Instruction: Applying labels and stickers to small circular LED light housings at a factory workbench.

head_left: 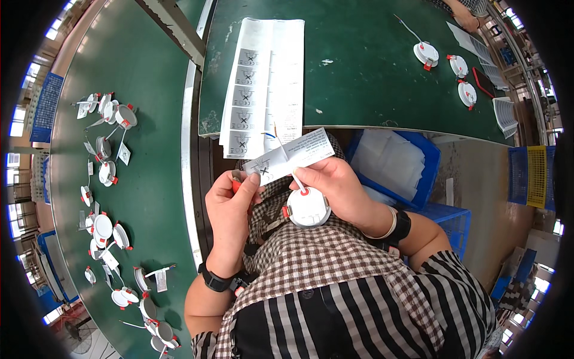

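Note:
In front of my lap I hold a white printed label strip with both hands. My left hand pinches its left end, and a small red item, whose kind I cannot make out, shows between the fingers. My right hand is closed, its thumb pressing the label against the white cable of a round white downlight. This downlight hangs below the label, with red-tipped spring clips at its side. Its cable passes behind the strip, and bare-ended wires, one blue, stick out above it.
Printed label sheets lie on the green table ahead. Loose downlights sit at its right, near another person's hand. Many downlights cover the green bench at left. A blue crate stands at my right.

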